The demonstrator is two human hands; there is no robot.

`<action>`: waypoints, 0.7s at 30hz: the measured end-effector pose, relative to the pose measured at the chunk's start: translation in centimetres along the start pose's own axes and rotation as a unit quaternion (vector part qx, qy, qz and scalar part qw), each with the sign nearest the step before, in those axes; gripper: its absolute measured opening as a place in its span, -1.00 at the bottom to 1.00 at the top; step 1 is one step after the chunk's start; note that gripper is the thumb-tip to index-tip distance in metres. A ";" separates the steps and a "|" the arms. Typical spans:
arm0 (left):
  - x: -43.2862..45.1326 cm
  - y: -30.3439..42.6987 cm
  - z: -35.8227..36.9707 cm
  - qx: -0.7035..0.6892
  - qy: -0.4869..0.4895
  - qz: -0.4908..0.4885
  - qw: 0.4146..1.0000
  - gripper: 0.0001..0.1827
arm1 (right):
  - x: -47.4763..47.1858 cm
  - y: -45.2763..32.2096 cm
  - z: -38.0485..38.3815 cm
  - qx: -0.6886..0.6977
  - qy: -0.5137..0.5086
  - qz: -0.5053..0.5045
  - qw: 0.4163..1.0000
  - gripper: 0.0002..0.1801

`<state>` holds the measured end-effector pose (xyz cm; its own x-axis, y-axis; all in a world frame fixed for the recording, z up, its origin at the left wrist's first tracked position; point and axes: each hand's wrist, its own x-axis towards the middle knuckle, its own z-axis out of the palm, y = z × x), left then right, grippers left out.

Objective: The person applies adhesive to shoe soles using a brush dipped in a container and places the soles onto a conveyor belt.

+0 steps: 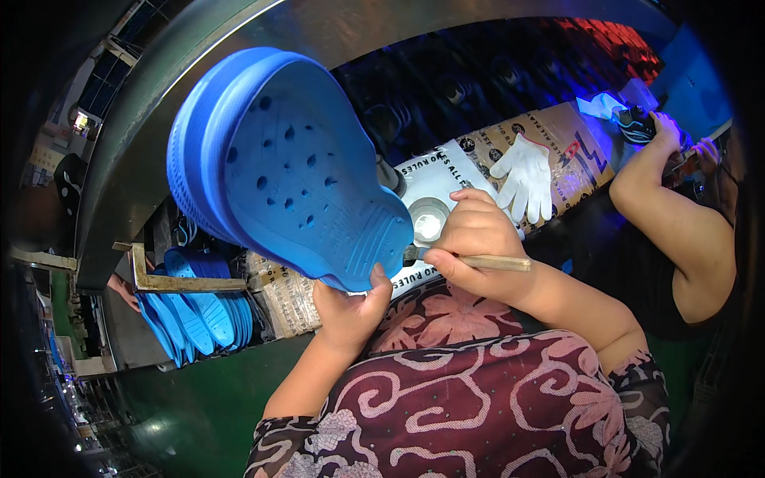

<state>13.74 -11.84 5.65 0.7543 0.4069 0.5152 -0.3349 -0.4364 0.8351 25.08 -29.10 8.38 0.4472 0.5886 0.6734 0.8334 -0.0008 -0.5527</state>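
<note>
My left hand grips the narrow heel end of a stack of blue foam shoe soles, thumb on the top face. The stack is tilted up close to the camera, and its top sole has several holes and moulded ridges. My right hand is closed around a brush with a wooden handle. Its dark head lies at the edge of the heel end; whether they touch I cannot tell. Just beyond my right fingers stands a small round cup with white material inside, on a printed white sheet.
A white glove lies on taped cardboard. At right, another person's arm reaches toward a dark shoe under blue light. At left, another person's hand is beside more blue soles, near a metal bracket.
</note>
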 end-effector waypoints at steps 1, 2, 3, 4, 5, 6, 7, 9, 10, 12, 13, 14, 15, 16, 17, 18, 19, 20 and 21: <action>0.0 0.0 0.0 0.005 -0.001 0.008 1.000 -0.58 | 0.0 -0.1 -0.2 0.001 -0.001 0.001 1.000 -0.78; 0.0 0.1 -0.1 0.005 -0.001 0.007 1.000 -0.58 | -0.1 -0.2 -0.6 -0.021 -0.006 0.006 1.000 -0.79; 0.0 0.0 -0.1 0.004 -0.005 0.007 1.000 -0.59 | -0.2 -0.1 -0.8 -0.041 -0.013 0.010 0.999 -0.79; -0.1 0.0 -0.2 0.003 -0.010 0.007 1.000 -0.59 | -0.3 0.0 -1.0 -0.039 -0.015 0.010 0.999 -0.79; -0.1 0.1 -0.1 0.005 -0.008 0.006 1.000 -0.59 | -0.3 0.3 -1.2 -0.029 -0.013 0.019 0.999 -0.80; -0.1 0.1 0.3 -0.025 0.009 0.007 1.000 -0.61 | -0.4 0.4 -1.3 -0.022 -0.009 0.029 0.999 -0.81; -0.1 0.2 0.5 -0.056 0.026 0.007 0.998 -0.63 | -0.4 0.2 -1.2 -0.022 -0.009 0.029 0.999 -0.81; -0.3 0.1 0.7 -0.062 0.027 0.009 0.998 -0.65 | 0.0 -0.2 -0.7 0.023 0.012 0.032 0.999 -0.84; -0.3 0.0 0.8 -0.068 0.027 0.011 0.997 -0.66 | 0.0 -0.3 -0.4 0.015 0.015 0.018 1.000 -0.87; 0.1 0.1 0.4 -0.029 0.003 0.038 0.999 -0.68 | 0.0 -0.6 0.0 0.003 0.011 0.005 1.000 -0.87; 0.3 0.1 0.3 0.010 -0.021 0.065 0.998 -0.70 | -0.1 -0.7 0.1 -0.008 0.007 -0.009 1.000 -0.87; 0.3 -0.1 0.3 0.010 -0.022 0.065 0.998 -0.70 | -0.2 -0.6 0.1 -0.006 0.008 -0.020 1.000 -0.86; 0.1 -0.2 0.3 0.000 -0.012 0.063 0.998 -0.72 | -0.3 -0.6 0.0 -0.003 0.006 -0.021 1.000 -0.86; -0.1 -0.2 0.2 -0.010 -0.002 0.060 0.998 -0.73 | -0.3 -0.5 -0.1 0.013 -0.004 -0.006 1.000 -0.85; -0.2 -0.3 0.0 -0.008 0.000 0.059 0.998 -0.73 | -0.4 -0.5 -0.2 0.028 -0.014 0.009 0.999 -0.83; -0.2 -0.4 0.1 0.018 -0.003 0.085 0.996 -0.75 | -0.7 -0.2 -0.2 0.048 0.001 0.030 0.998 -0.80; -0.2 -0.4 0.1 0.044 -0.006 0.111 0.993 -0.77 | -0.7 -0.2 -0.3 0.047 0.001 0.031 0.998 -0.80; -0.2 -0.5 0.1 0.043 -0.006 0.111 0.993 -0.77 | -0.7 -0.3 -0.4 0.049 0.013 0.040 0.998 -0.80; -0.3 -0.5 0.0 0.047 -0.009 0.106 0.993 -0.77 | -0.7 -0.3 -0.4 0.051 0.024 0.049 0.997 -0.80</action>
<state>13.71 -11.77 5.05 0.6824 0.2845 0.6733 -0.4334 -0.5843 0.6861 24.64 -29.85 8.30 0.5420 0.5510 0.6346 0.7484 0.0271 -0.6627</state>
